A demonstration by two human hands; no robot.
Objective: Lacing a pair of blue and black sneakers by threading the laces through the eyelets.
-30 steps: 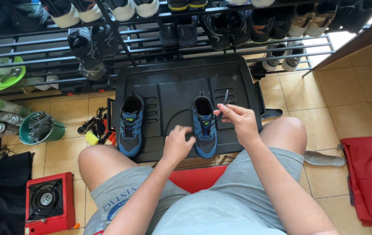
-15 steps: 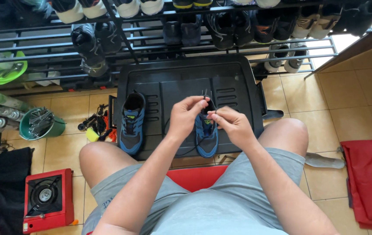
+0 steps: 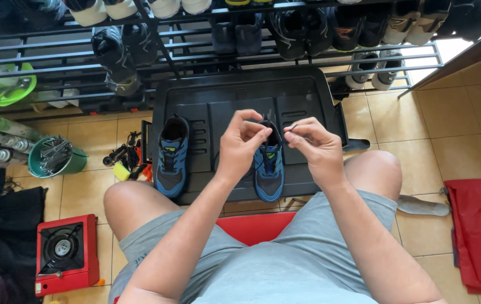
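Head view: a seated person leans over a black tray on the tiled floor, both hands raised above the shoe on its right half.
Landmark: the black tray — everything below is placed against it.
Right shoe: blue and black, on the tray's right half, toe toward the person, partly hidden by the hands.
Left shoe: its pair, on the tray's left half, untouched.
Left hand: above the right shoe's opening, thumb and fingers curled nearly closed, pinching the black lace.
Right hand: just beside it, fingertips pinched on the lace's other end.
Change: a second ago the left hand lay low by the shoe's side while the right held a lace end up alone; now both hands meet over the tongue — the lacing looks to have reached the top eyelets.
Beyond the tray: shoe rack along its far edge; green bucket and red camp stove to its left.
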